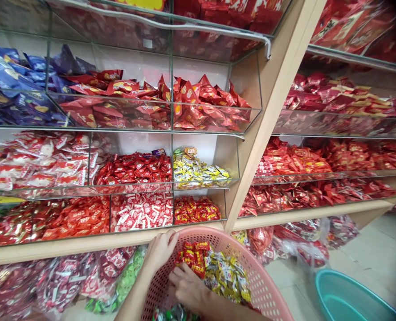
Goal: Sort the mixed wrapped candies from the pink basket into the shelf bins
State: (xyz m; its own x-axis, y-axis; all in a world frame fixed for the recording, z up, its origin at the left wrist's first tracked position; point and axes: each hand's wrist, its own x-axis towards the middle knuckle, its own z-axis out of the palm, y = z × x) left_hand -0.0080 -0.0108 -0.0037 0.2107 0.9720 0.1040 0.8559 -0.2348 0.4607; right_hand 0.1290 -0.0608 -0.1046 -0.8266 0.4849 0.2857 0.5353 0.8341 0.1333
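A pink perforated plastic basket point(267, 285) sits low in front of me, holding small red and yellow wrapped candies point(218, 272). My left hand point(159, 252) grips the basket's far left rim, fingers curled over the edge. My right hand point(187, 287) is inside the basket, fingers bent down among the red candy packets point(193, 255), closed on some of them. A few green wrapped pieces point(176, 313) lie at the basket's near side.
Clear acrylic shelf bins point(171, 133) full of red, white, yellow and blue candy packets rise ahead on wooden shelving point(271, 111). Bulk bags of sweets point(84, 276) lie under the lowest shelf. A teal plastic basin point(344, 298) stands on the tiled floor at right.
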